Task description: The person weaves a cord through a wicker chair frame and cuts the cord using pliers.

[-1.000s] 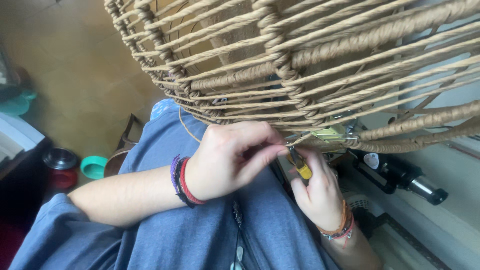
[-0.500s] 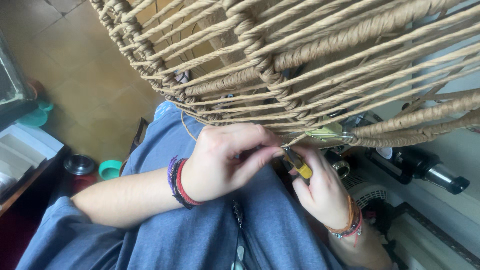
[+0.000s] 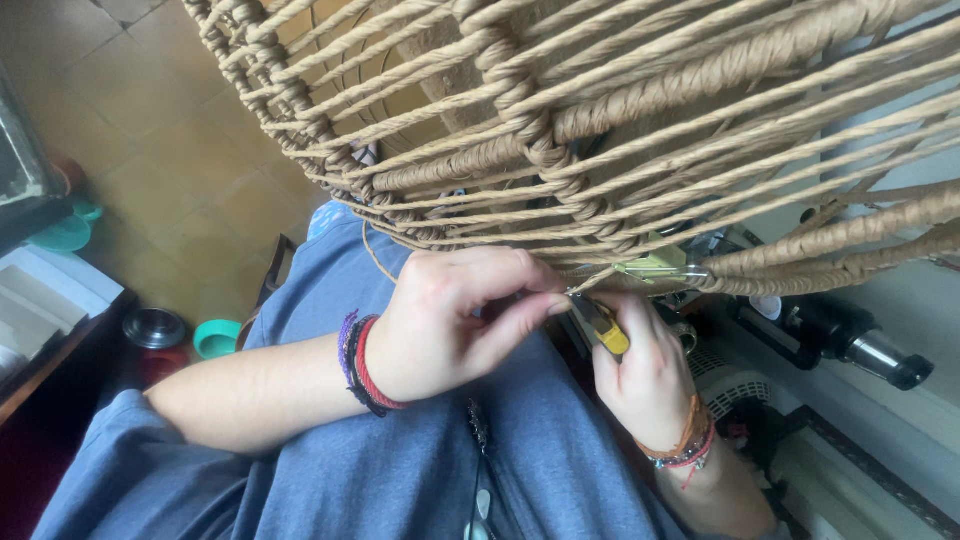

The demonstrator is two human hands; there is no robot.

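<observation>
My left hand (image 3: 450, 320) is pinched shut, thumb and fingers pressed on a thin tan cord (image 3: 585, 282) right where it leaves the lower edge of the woven cord basket frame (image 3: 560, 130) hanging over my lap. My right hand (image 3: 650, 375) is clenched around yellow-handled pliers (image 3: 603, 322), their tip meeting that same cord just beside my left fingertips, under a small green clip (image 3: 655, 266) on the weave.

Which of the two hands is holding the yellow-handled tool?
The right hand grips the yellow-handled tool; the left hand only pinches cord at the tool's tip under the woven frame.
</observation>
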